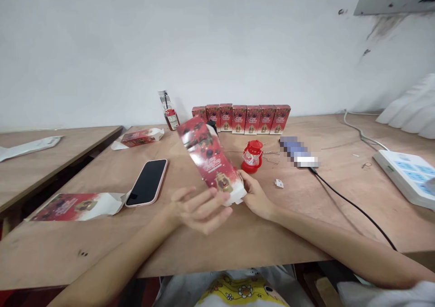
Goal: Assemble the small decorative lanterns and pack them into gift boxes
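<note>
A red and white printed carton [209, 155] with a lantern picture is held tilted above the table. My right hand [256, 198] grips it by the lower right side, near the loose white flaps. My left hand [204, 209] is open, its fingers stretched out at the lower left edge of the carton. Just beyond my right hand, a small red lantern [252, 158] with a clear middle stands upright, thin wire pieces beside it. A small white piece [279, 183] lies to its right. What the carton holds, if anything, is hidden.
Several matching cartons [239, 119] stand in a row by the wall. A flattened carton [76, 206], an open carton [141, 137], a phone [147, 182] and a bottle [171, 119] are leftward. Rightward are a pixelated object [295, 149] with a black cable and a power strip [406, 173].
</note>
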Tool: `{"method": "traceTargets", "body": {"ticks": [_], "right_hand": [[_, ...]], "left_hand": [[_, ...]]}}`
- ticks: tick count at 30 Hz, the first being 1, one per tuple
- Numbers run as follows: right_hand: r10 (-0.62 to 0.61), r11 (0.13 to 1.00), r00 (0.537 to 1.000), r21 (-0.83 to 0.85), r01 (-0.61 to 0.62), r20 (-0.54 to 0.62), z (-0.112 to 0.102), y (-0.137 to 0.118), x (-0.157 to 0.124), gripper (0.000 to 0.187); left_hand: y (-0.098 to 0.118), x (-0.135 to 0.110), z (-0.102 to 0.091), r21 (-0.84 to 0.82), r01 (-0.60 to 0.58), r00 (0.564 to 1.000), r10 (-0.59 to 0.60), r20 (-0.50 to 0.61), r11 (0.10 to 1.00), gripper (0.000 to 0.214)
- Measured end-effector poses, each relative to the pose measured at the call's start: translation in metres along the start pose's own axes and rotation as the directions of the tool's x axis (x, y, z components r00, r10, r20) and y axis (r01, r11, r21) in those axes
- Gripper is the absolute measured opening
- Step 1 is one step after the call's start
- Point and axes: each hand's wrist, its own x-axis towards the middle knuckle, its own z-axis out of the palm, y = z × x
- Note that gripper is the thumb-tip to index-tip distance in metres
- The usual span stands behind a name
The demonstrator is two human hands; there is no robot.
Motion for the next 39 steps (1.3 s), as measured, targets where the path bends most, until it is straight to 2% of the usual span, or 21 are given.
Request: {"method": "traceTargets", "body": {"ticks": [1, 2, 3, 7, 9, 11, 14, 16, 18, 20, 22, 26, 30, 33, 36, 39], "right_hand": [[-0.001, 1.000, 1.000, -0.021, 0.002, 0.008, -0.002, 0.001, 0.001, 0.030], [-0.004, 0.999, 1.000, -0.040, 0.005, 0.009, -0.003, 0.001, 0.002, 0.029], [-0.007, 0.998, 1.000, -0.058, 0.007, 0.003, -0.005, 0.000, 0.003, 0.028], [-0.004, 0.994, 1.000, -0.112, 0.003, -0.009, -0.009, -0.005, 0.004, 0.023], [-0.005, 0.994, 1.000, -0.108, 0.005, 0.003, -0.008, -0.006, 0.003, 0.025], [-0.028, 0.996, 1.000, -0.090, 0.027, -0.008, -0.006, -0.006, 0.002, 0.034], [-0.140, 0.987, 0.985, -0.094, 0.130, -0.099, -0.004, -0.004, -0.002, 0.042], [-0.266, 0.951, 0.958, -0.194, 0.242, -0.108, -0.004, -0.003, -0.005, 0.032], [-0.399, 0.852, 0.917, -0.373, 0.368, -0.009, -0.006, -0.004, -0.008, 0.014], [-0.470, 0.721, 0.877, -0.527, 0.449, 0.104, -0.007, -0.006, -0.009, 0.014], [-0.472, 0.658, 0.872, -0.607, 0.446, 0.130, -0.008, -0.007, -0.010, 0.016], [-0.408, 0.644, 0.907, -0.672, 0.365, 0.102, -0.008, -0.007, -0.010, 0.020], [-0.363, 0.665, 0.922, -0.656, 0.357, 0.134, -0.008, -0.006, -0.011, 0.034], [-0.380, 0.665, 0.907, -0.628, 0.404, 0.181, -0.008, -0.006, -0.012, 0.040], [-0.432, 0.646, 0.875, -0.601, 0.470, 0.219, -0.007, -0.006, -0.012, 0.044], [-0.489, 0.647, 0.849, -0.569, 0.508, 0.202, -0.006, -0.007, -0.012, 0.043]], "left_hand": [[-0.008, 0.000, -0.004, 0.101, -0.150, 0.978, 0.162, -0.131, 0.984, 0.036], [-0.014, 0.001, -0.008, 0.207, -0.216, 0.958, 0.248, -0.145, 0.954, 0.041], [-0.019, 0.003, -0.012, 0.249, -0.248, 0.949, 0.286, -0.130, 0.936, 0.044], [-0.020, 0.014, -0.015, 0.192, -0.279, 0.959, 0.261, 0.112, 0.941, 0.044], [-0.015, 0.017, -0.010, 0.186, -0.304, 0.947, 0.275, 0.163, 0.934, 0.039], [-0.010, 0.019, -0.003, 0.194, -0.279, 0.959, 0.261, 0.112, 0.941, 0.040], [-0.006, 0.021, 0.003, 0.181, -0.087, 0.994, 0.097, -0.051, 0.980, 0.039], [-0.005, 0.022, 0.004, 0.187, 0.056, 0.993, -0.035, -0.114, 0.981, 0.036], [-0.004, 0.023, 0.002, 0.213, 0.105, 0.988, -0.077, -0.134, 0.971, 0.029], [-0.005, 0.023, 0.000, 0.251, 0.063, 0.991, -0.030, -0.133, 0.966, 0.020], [-0.007, 0.021, -0.002, 0.286, -0.022, 0.991, 0.058, -0.120, 0.958, 0.017], [-0.013, 0.017, -0.006, 0.297, -0.134, 0.986, 0.158, -0.056, 0.945, 0.019], [-0.014, 0.016, -0.005, 0.287, -0.170, 0.977, 0.200, -0.078, 0.943, 0.022], [-0.011, 0.019, -0.003, 0.254, -0.118, 0.972, 0.164, -0.169, 0.960, 0.021], [-0.006, 0.023, -0.005, 0.187, -0.060, 0.959, 0.109, -0.262, 0.981, 0.029], [-0.003, 0.027, -0.009, 0.127, -0.061, 0.964, 0.091, -0.251, 0.990, 0.038]]}}
